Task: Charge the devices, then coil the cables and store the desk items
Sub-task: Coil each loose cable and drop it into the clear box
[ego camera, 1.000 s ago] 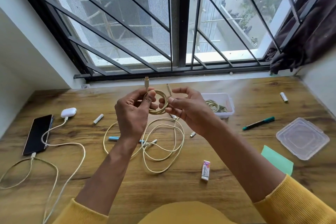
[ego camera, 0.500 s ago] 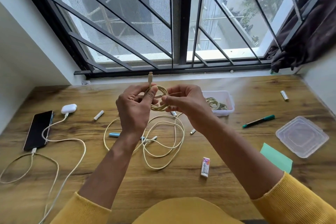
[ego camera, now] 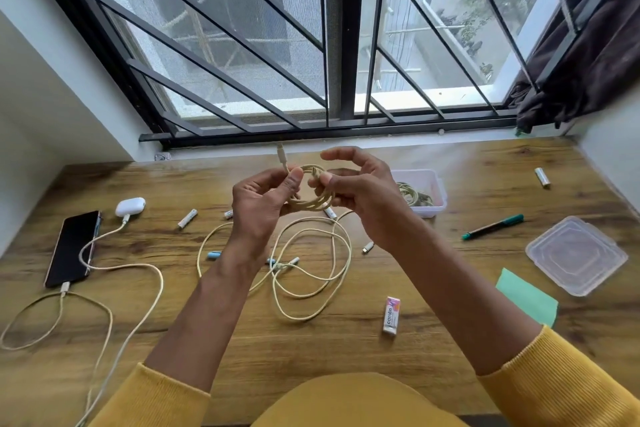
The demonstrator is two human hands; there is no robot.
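Left hand pinches cream cable coil near its plug; right hand grips opposite side. Keep loops even, feed slack gently, avoid kinks.

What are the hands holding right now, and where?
Both hands grip the coiled cable: left hand pinches its left side, right hand its right side.

the small white and pink eraser in the lower middle of the frame, a bit to the right, has the word "camlin" on its side. smaller print sits next to that word, but it is too tiny to read.
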